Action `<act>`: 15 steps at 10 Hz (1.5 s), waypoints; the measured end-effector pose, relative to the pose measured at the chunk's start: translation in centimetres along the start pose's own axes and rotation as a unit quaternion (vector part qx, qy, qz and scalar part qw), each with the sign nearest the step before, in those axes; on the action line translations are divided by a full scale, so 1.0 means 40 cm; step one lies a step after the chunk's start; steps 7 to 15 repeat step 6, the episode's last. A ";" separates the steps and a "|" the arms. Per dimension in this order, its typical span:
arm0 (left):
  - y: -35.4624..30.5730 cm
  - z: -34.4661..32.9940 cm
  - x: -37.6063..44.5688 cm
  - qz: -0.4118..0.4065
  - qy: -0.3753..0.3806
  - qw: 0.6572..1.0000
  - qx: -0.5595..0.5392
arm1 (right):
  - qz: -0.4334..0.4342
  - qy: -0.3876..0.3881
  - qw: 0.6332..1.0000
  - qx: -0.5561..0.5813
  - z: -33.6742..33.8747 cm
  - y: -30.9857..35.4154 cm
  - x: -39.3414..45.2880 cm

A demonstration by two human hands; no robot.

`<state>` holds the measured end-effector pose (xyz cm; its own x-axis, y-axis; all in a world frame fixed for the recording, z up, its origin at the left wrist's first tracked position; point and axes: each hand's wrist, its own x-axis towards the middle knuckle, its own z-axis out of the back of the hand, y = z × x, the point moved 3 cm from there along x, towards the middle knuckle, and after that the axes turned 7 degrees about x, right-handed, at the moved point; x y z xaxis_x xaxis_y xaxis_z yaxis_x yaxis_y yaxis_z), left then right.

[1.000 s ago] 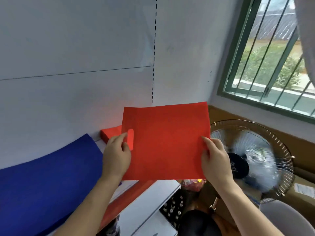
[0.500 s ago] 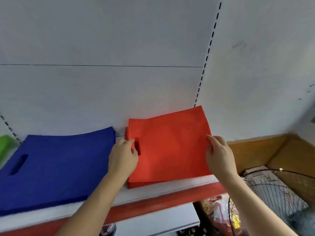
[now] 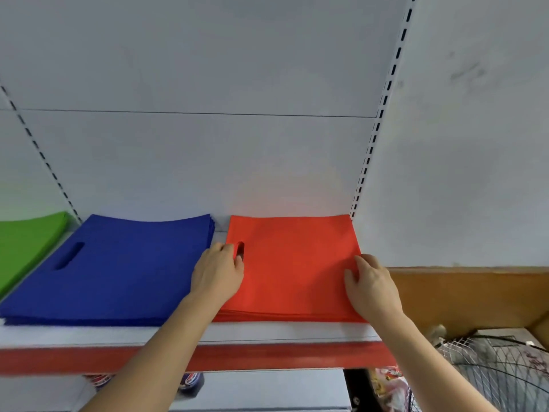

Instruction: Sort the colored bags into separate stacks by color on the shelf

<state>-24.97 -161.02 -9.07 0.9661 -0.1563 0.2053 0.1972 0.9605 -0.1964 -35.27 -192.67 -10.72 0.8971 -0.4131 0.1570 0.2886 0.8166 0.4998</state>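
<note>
Red bags (image 3: 292, 263) lie in a flat stack at the right end of the shelf (image 3: 267, 333), with their back edge against the white wall panel (image 3: 193, 159) and their right corner near the slotted upright (image 3: 368, 156). Both hands rest on the top bag of this stack. The left hand (image 3: 218, 273) lies on the left edge, just beside the cut-out handle slot; its grip is loose, the fingers (image 3: 228, 251) only bent a little and touching the fabric, not closed around anything. The right hand (image 3: 372, 285) lies on the right edge, also with an open grip: the fingers are spread and curved, the tips pressing on the bag near its side. I cannot tell if the thumb of either hand goes under the edge. Left of the red stack, just beside it but not touching, is a stack of blue bags (image 3: 118, 269) with its handle slot toward the left. Further left, partly cut by the frame, are green bags (image 3: 26, 242). The shelf has a red front strip (image 3: 267, 356). Lower right, a wire fan guard (image 3: 490, 373) and a brown cardboard box (image 3: 469, 295) are visible.
</note>
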 end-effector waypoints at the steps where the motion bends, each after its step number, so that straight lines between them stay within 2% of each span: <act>1: -0.008 -0.012 -0.005 -0.010 0.033 0.999 0.013 | -0.013 0.020 0.999 -0.024 -0.001 0.002 -0.003; 3: -0.020 -0.029 -0.003 -0.021 0.067 0.997 0.020 | -0.025 0.043 0.998 -0.030 0.000 0.002 0.001; 5: -0.028 -0.005 0.006 -0.008 0.056 0.998 0.028 | -0.022 0.070 0.997 -0.037 0.053 0.019 -0.011; 6: -0.045 0.031 0.009 -0.021 0.010 0.998 0.054 | 0.032 0.045 0.997 -0.046 0.134 0.056 -0.010; 15: -0.045 0.031 0.009 -0.021 0.010 0.998 0.054 | 0.032 0.045 0.997 -0.046 0.134 0.056 -0.010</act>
